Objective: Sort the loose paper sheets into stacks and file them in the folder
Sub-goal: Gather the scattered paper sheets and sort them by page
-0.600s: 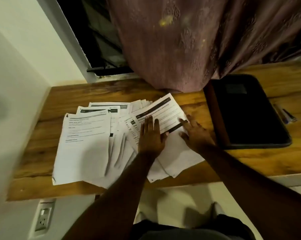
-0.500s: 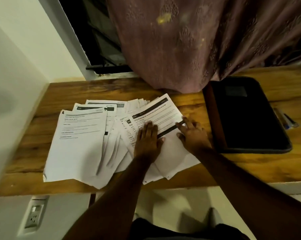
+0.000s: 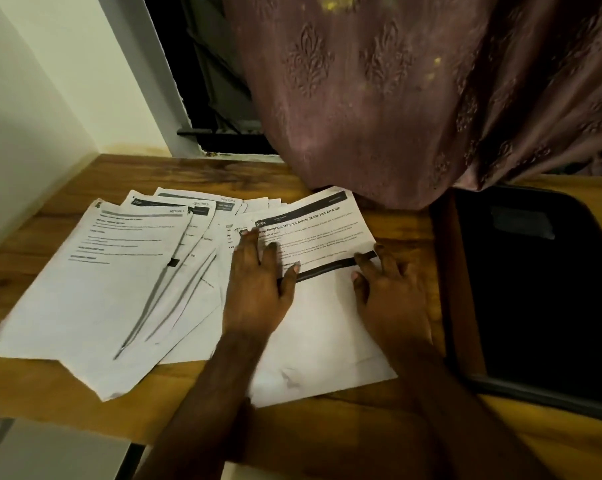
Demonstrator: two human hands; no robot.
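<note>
Both forearms come in from the lower edge of the frame, bare, with no sleeves, watch or bracelet showing. The left grip and right grip wear no gloves and no rings that can be made out; short, pale fingernails show on several fingers.

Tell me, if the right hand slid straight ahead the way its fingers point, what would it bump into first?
The right hand lies flat on the top printed sheet, fingers pointing away toward the curtain. Sliding on, it would cross that sheet, then probably meet the curtain's hem resting on the wooden desk. Depth is hard to judge.
</note>
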